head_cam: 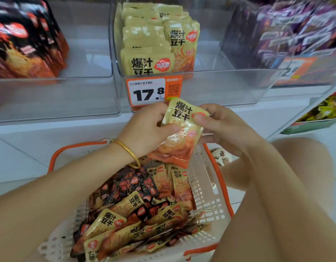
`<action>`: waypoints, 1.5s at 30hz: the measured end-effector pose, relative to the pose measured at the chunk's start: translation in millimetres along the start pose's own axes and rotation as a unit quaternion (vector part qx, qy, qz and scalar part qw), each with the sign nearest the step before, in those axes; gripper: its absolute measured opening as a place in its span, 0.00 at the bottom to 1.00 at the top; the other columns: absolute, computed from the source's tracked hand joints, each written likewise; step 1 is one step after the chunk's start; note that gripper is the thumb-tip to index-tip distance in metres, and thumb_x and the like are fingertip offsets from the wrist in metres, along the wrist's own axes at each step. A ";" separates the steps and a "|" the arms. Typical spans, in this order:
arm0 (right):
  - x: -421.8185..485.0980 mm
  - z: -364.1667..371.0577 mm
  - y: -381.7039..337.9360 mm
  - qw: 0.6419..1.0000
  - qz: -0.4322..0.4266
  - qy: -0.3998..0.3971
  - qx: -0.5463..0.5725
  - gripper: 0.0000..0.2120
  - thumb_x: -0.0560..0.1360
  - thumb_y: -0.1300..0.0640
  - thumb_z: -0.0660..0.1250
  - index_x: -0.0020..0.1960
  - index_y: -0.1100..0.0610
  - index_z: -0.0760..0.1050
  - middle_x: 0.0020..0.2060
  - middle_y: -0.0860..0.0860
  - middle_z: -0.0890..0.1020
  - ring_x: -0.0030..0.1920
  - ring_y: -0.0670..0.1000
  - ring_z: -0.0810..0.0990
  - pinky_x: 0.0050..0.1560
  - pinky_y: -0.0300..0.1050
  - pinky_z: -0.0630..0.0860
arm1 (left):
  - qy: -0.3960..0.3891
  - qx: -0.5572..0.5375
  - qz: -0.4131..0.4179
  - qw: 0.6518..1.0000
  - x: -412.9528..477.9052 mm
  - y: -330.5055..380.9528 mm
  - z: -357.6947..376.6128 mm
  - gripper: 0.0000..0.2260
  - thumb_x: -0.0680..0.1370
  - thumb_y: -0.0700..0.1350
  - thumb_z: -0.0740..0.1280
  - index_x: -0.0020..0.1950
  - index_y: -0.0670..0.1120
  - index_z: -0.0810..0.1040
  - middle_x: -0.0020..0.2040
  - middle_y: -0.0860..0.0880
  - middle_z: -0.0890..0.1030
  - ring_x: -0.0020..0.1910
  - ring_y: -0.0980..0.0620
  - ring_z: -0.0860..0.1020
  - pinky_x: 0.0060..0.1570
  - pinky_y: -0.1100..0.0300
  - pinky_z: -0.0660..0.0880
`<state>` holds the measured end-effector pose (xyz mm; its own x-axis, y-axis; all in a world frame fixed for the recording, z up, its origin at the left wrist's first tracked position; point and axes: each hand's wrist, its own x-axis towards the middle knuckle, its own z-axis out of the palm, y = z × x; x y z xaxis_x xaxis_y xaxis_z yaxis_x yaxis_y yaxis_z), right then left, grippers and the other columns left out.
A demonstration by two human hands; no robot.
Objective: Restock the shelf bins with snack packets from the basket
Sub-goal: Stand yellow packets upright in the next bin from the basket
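One yellow packet [182, 133] is held up between both hands: the left hand [144, 127] pinches its side edge and the right hand [222, 127] grips its top corner. Just above them, the clear bin [210, 87] holds rows of matching packets with room to spare. Below them the basket [206, 186] lies heaped — most of the restocking looks undone.

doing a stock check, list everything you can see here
held packet: one, yellow, between both hands
basket: one, white with orange rim, under the hands
basket packets: many, yellow and black, loose in basket
bins: three, clear, side by side on shelf
yellow packets: many, middle bin, upright rows
black packets: several, left bin
purple packets: several, right bin, blurred
price tag: one, orange-white, middle bin front
bangle: one, gold, left wrist
left hand: one, pinches packet's left edge
right hand: one, pinches packet's upper right
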<state>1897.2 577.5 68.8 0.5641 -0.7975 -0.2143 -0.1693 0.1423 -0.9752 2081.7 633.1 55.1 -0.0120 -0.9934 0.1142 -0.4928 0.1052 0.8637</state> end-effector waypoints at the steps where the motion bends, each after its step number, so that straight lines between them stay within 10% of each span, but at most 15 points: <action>1: -2.5 0.7 -2.4 1.000 0.004 -0.010 0.015 0.11 0.68 0.55 0.74 0.49 0.54 0.78 0.42 0.51 0.84 0.42 0.51 0.84 0.42 0.48 0.82 | 0.022 -0.020 0.009 1.000 1.4 6.7 -3.1 0.07 0.73 0.43 0.72 0.46 0.50 0.75 0.44 0.48 0.82 0.44 0.51 0.81 0.45 0.52 0.77; 6: 0.7 -6.8 -53.3 0.995 -0.077 0.062 0.027 0.12 0.64 0.61 0.74 0.47 0.58 0.79 0.37 0.51 0.85 0.37 0.50 0.83 0.38 0.48 0.81 | 0.114 -0.004 0.101 0.988 12.6 46.4 -21.3 0.10 0.75 0.46 0.68 0.54 0.49 0.74 0.46 0.57 0.79 0.44 0.63 0.77 0.46 0.65 0.74; 10: 43.4 -40.7 -108.7 0.970 -0.131 0.205 -0.014 0.05 0.73 0.64 0.69 0.46 0.56 0.77 0.37 0.49 0.84 0.36 0.48 0.83 0.40 0.48 0.82 | 0.191 0.354 0.239 0.884 34.7 66.0 -57.3 0.19 0.77 0.51 0.58 0.60 0.40 0.74 0.58 0.42 0.78 0.58 0.43 0.74 0.59 0.53 0.67; 14: 100.1 -42.2 -113.5 0.972 -0.033 0.175 -0.153 0.11 0.69 0.70 0.71 0.44 0.56 0.76 0.39 0.51 0.82 0.35 0.47 0.82 0.42 0.49 0.82 | 0.128 0.518 0.169 0.829 56.0 47.2 -67.2 0.28 0.78 0.57 0.50 0.66 0.38 0.72 0.67 0.36 0.72 0.66 0.37 0.70 0.64 0.45 0.66; 21: 147.8 -33.8 -97.2 0.910 0.070 0.182 -0.367 0.18 0.67 0.58 0.77 0.51 0.62 0.73 0.46 0.57 0.80 0.46 0.56 0.80 0.48 0.51 0.81 | 0.152 0.530 0.163 0.818 55.9 28.1 -60.0 0.27 0.79 0.57 0.50 0.65 0.40 0.73 0.62 0.38 0.76 0.61 0.39 0.74 0.58 0.48 0.70; 28: 155.2 -28.8 -94.8 0.932 0.068 0.164 -0.315 0.15 0.70 0.62 0.75 0.54 0.63 0.76 0.42 0.58 0.83 0.29 0.50 0.82 0.34 0.43 0.81 | 0.163 0.531 0.181 0.811 58.9 25.5 -59.7 0.26 0.79 0.57 0.51 0.65 0.39 0.73 0.62 0.37 0.76 0.61 0.38 0.74 0.59 0.46 0.70; 37: 143.6 -26.5 -99.8 0.931 0.087 0.177 -0.308 0.17 0.71 0.63 0.73 0.55 0.67 0.73 0.44 0.59 0.82 0.36 0.53 0.82 0.36 0.41 0.81 | 0.170 0.523 0.194 0.812 56.8 25.3 -59.8 0.25 0.79 0.56 0.53 0.65 0.39 0.73 0.63 0.38 0.75 0.62 0.38 0.73 0.61 0.46 0.69; 41: 95.7 -25.9 -124.7 0.840 -0.052 0.291 -0.454 0.14 0.71 0.59 0.73 0.49 0.59 0.69 0.42 0.56 0.80 0.34 0.48 0.80 0.26 0.35 0.71 | 0.202 0.481 0.289 0.803 40.8 33.6 -55.7 0.17 0.80 0.48 0.59 0.62 0.37 0.74 0.64 0.38 0.74 0.62 0.37 0.72 0.62 0.46 0.67; 45: 15.0 -8.6 -109.5 0.909 -0.171 0.222 -0.309 0.12 0.70 0.66 0.72 0.41 0.58 0.69 0.35 0.60 0.80 0.29 0.50 0.83 0.31 0.44 0.81 | 0.171 0.452 0.375 0.791 1.7 20.0 -39.1 0.11 0.75 0.39 0.63 0.55 0.38 0.79 0.60 0.40 0.78 0.58 0.39 0.75 0.55 0.47 0.71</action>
<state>1917.2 544.9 172.8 0.3112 -0.9102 0.2733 -0.5447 -0.4065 -0.7335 2105.9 635.3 91.7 -0.4359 -0.5804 0.6879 -0.8817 0.4287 -0.1970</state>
